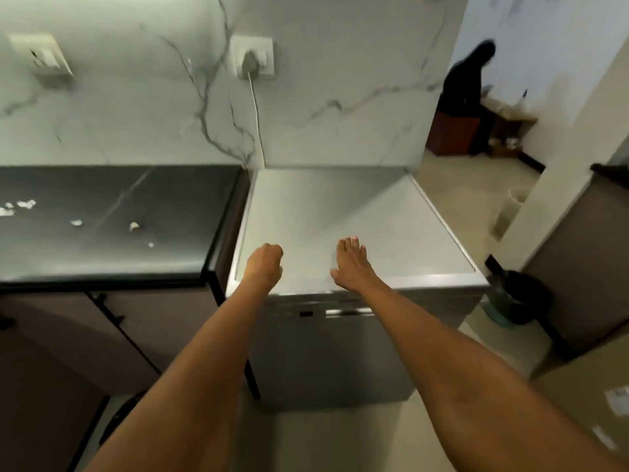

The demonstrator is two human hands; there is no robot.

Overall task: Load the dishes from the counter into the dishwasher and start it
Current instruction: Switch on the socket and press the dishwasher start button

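A silver freestanding dishwasher (326, 356) stands in the middle with its door closed and a control strip (335, 313) along the door's top. Its flat metal top (357, 216) is bare. My left hand (263, 265) is over the front left of that top, fingers curled into a fist, holding nothing. My right hand (352, 265) lies flat with straight fingers on the front middle of the top. The dark counter (112, 212) to the left carries only a few small white scraps (76, 222); no dishes are in view.
A plug and white cable (253, 93) run down the marble wall behind the dishwasher. Dark cabinet doors (112, 332) sit under the counter. A black bin (520, 298) stands on the floor at the right. A person in dark clothing (466, 86) stands in the far room.
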